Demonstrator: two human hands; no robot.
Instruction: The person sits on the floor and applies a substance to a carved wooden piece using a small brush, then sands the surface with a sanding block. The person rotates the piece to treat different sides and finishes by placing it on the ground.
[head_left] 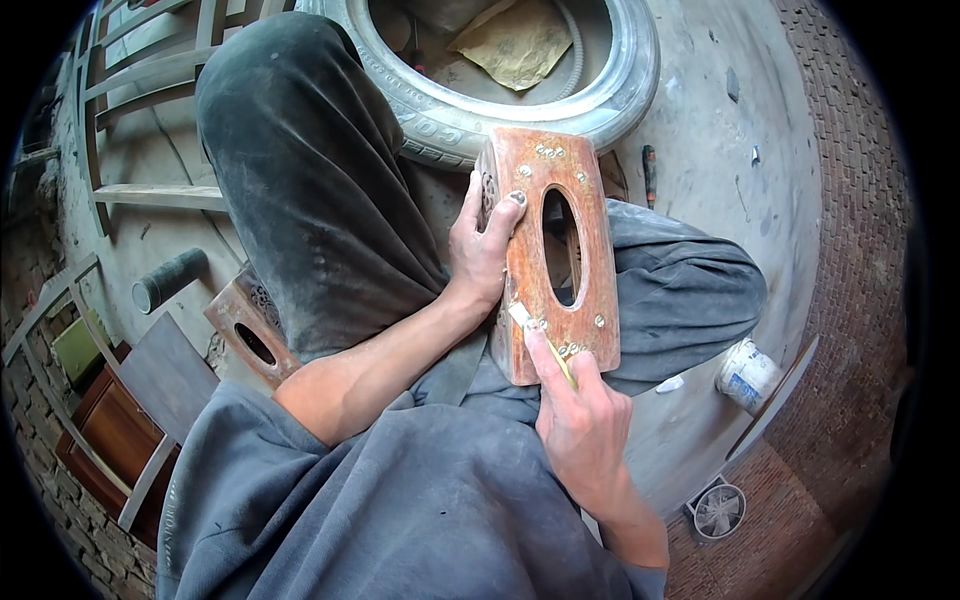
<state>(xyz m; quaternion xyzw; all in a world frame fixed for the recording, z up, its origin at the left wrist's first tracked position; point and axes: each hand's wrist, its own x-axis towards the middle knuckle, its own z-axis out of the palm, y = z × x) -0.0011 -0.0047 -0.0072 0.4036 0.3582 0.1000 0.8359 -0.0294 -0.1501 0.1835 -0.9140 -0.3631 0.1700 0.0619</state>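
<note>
A brown wooden tissue box (590, 240) with a long oval opening rests over my lap, tilted a little, small pale inlays dotting its top. My left hand (482, 245) grips its left side, thumb on the top face and the fingers mostly hidden along the carved side. In my right hand (585, 415) is a slim small scraper-like tool (519, 314) with a yellowish handle and a pale flat tip. That tip touches the top near the lower left of the opening, my index finger stretched along the tool.
A grey tire (630, 90) lies ahead, with a brown paper sheet (520, 45) inside its ring. Another tissue box (235, 310) and a dark cylinder (170, 280) sit at left, by wooden frames (160, 195). At right are a screwdriver-like tool (650, 175), a white bucket (748, 376) and a fan (719, 511).
</note>
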